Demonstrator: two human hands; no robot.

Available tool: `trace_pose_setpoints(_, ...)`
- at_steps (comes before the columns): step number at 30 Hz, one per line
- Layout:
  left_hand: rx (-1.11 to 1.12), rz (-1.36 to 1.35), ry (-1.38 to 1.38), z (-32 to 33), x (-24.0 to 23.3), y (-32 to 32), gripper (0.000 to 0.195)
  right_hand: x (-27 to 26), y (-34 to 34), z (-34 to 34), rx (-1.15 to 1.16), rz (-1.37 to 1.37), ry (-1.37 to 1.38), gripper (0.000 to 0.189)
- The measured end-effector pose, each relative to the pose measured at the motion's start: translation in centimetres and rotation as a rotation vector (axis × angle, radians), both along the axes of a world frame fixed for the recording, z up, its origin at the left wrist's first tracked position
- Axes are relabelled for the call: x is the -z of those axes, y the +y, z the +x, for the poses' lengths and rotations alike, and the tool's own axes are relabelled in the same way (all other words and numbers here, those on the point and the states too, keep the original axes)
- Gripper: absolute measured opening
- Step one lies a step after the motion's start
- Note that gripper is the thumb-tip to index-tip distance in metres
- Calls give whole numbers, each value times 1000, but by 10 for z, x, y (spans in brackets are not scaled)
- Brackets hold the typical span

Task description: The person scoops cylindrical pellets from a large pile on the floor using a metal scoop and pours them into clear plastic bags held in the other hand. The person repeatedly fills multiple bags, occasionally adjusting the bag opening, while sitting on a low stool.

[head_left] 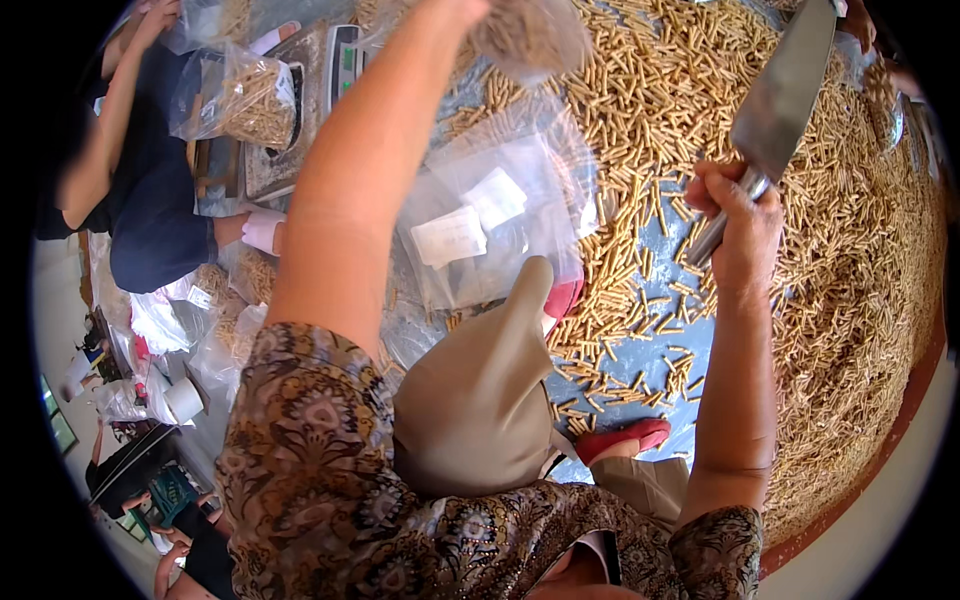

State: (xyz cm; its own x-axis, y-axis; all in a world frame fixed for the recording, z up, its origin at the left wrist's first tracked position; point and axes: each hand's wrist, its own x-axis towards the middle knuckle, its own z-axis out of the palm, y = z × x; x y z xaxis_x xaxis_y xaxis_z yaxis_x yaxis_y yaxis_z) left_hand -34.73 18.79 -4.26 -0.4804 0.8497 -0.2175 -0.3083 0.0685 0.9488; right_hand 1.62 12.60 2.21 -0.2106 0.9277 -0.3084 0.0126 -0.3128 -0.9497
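Observation:
My right hand (742, 217) is closed round the handle of a metal scoop (784, 97), its broad blade pointing up and away over the heap. Countless short tan sticks (847, 300) lie in that heap on the right. My left arm reaches forward, and my left hand (469, 9) is at the top edge, mostly cut off, beside a clear plastic bag of sticks (532, 37); its grip cannot be made out. Flat clear plastic bags (517, 247) with white paper slips (450, 236) lie before me, near my knee.
A platform scale (274, 169) with a display (346, 64) stands at upper left, bearing a filled bag (259, 109). A co-worker (161, 180) sits beside it. Another person's hand (859, 26) shows at upper right. More filled bags (255, 277) and a paper roll (184, 400) lie at left.

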Motion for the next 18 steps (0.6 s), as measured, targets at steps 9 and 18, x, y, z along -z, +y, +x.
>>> trace_pose_setpoints(9,-419,-188,348,-46,79,-79,16,77,-117,95,75,-384,-287,14)
trace_pose_setpoints(18,684,-633,1126,178,149,-211,25,99,-175,131,200,-550,-251,12)
